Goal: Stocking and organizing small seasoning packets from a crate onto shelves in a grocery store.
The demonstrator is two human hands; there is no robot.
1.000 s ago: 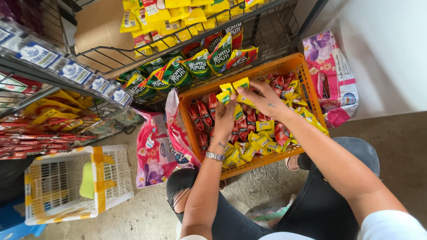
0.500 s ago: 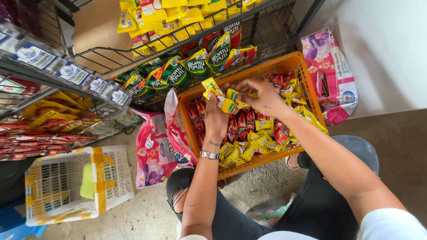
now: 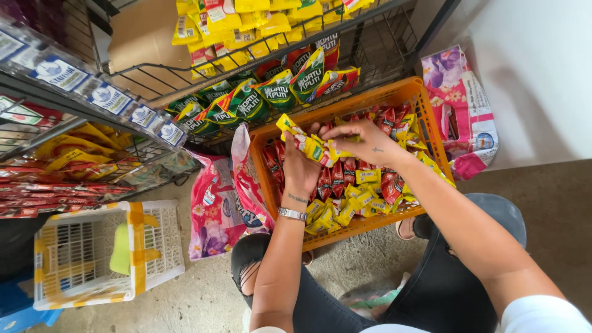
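Two hands are working over the orange crate [image 3: 394, 98], and you are holding a strip of yellow sachets [image 3: 308, 143] between them. Your left hand [image 3: 300, 169] is gripping the strip from below, fingers curled shut around its near part, wrist upright with a metal watch [image 3: 291, 214] on it. Your right hand [image 3: 361, 142] is pinching the strip's right end, thumb and fingers pressed together on it.

The strip's long axis is running from upper left, beyond your left grip, down to the right into your right grip, so its free end is sticking out up and left, toward the wire shelf [image 3: 376, 46] with green packets [image 3: 271, 95]. Your left hand is the nearer one to that free end; your right is sitting over the middle of the crate.

Below both grips, red and yellow sachets [image 3: 351, 191] are lying loose in the crate. Your left palm is covering how many sachets the strip is made of, and your right fingertips are hiding exactly where the strip ends. A white basket [image 3: 163, 243] is lying well off to the left of your left hand.
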